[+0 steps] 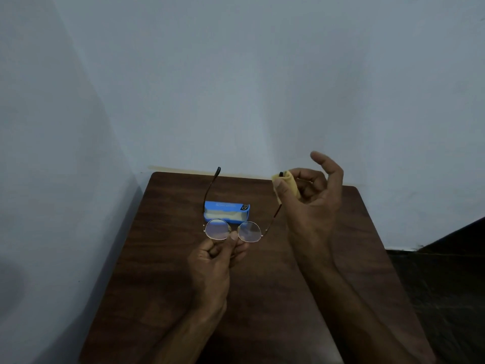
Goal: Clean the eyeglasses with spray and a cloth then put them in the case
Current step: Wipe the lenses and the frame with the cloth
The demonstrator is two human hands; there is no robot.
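Dark wooden table (pixel 170 285) against pale walls (pixel 236 74); left grip (pixel 217 256) pinches eyeglasses (pixel 249 231), right grip (pixel 309 203) pinches cloth (pixel 288 183).

A brown wooden table (pixel 183 285) stands against pale walls (pixel 236 74).

Brown wooden table (pixel 183 285), pale walls (pixel 236 74)

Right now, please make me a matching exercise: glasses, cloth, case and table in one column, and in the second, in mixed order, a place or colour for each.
Column 1
1. glasses
2. cloth
3. case
4. table

Column 2
A. blue, lying on the table
B. dark brown wood
C. yellow, held in the right hand
D. pinched near the bridge by the left hand

Pairs: 1-D, 2-C, 3-A, 4-B
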